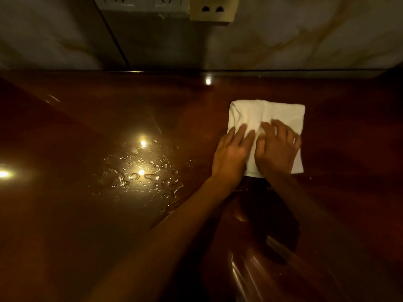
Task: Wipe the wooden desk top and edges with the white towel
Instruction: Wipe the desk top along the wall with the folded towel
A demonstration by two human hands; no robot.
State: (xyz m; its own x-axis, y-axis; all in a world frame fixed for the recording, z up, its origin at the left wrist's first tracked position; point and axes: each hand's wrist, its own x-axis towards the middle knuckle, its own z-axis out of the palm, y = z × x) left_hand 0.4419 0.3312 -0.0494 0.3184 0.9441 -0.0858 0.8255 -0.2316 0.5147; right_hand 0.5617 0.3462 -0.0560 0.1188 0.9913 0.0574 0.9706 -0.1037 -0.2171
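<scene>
A folded white towel [261, 114] lies flat on the glossy dark red wooden desk [76, 225], right of centre. My left hand [231, 153] rests on the towel's near left part, fingers stretched forward and pressing down. Beside it, my right hand [278, 149] presses on the towel's near right part with fingers spread and slightly curled. Both palms hide the towel's near middle. A patch of water drops [150, 173] glistens on the desk, left of my left hand.
The desk's back edge [283, 71] meets a pale marbled wall. White wall sockets [141, 3] and a cream socket box [211, 9] sit on the wall above. Bright lamp reflections [4, 174] shine on the left of the desk.
</scene>
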